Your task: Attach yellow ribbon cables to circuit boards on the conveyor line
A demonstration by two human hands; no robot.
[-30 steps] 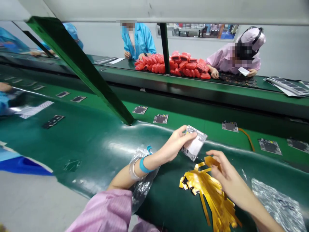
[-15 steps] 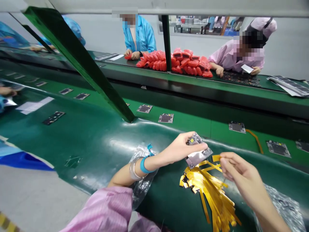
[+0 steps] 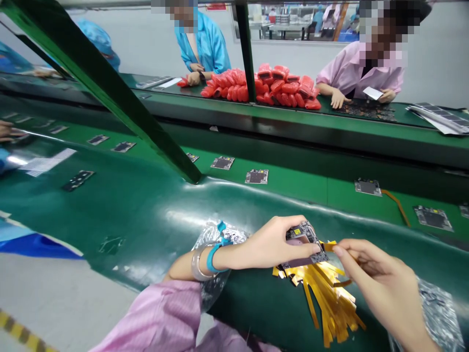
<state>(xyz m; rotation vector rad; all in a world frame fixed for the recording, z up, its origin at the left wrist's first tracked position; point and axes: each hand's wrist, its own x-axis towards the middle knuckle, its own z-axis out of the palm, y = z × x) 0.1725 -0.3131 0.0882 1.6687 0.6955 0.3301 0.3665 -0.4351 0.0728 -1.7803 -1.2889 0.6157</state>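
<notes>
My left hand (image 3: 273,243) grips a circuit board (image 3: 304,236) by its edges, thumb on the near side, tilted above the green mat. Between the thumb and fingers of my right hand (image 3: 381,274) is a yellow flat ribbon cable (image 3: 329,246). The cable's end meets the board's right edge beside my left thumb; whether it is plugged in I cannot tell. Below both hands a pile of yellow ribbon cables (image 3: 326,303) lies fanned out on the mat.
Several circuit boards (image 3: 257,176) lie on the green conveyor belt (image 3: 308,195) beyond the mat; one board (image 3: 368,187) has a cable attached. A slanted green post (image 3: 110,93) stands left. Clear plastic bags (image 3: 439,313) lie near my arms. Across, people sit by red pouches (image 3: 289,88).
My right hand has brought the ribbon cable left against the board's edge. My left hand has lowered and tilted the board. The boards on the belt have shifted slightly right in view.
</notes>
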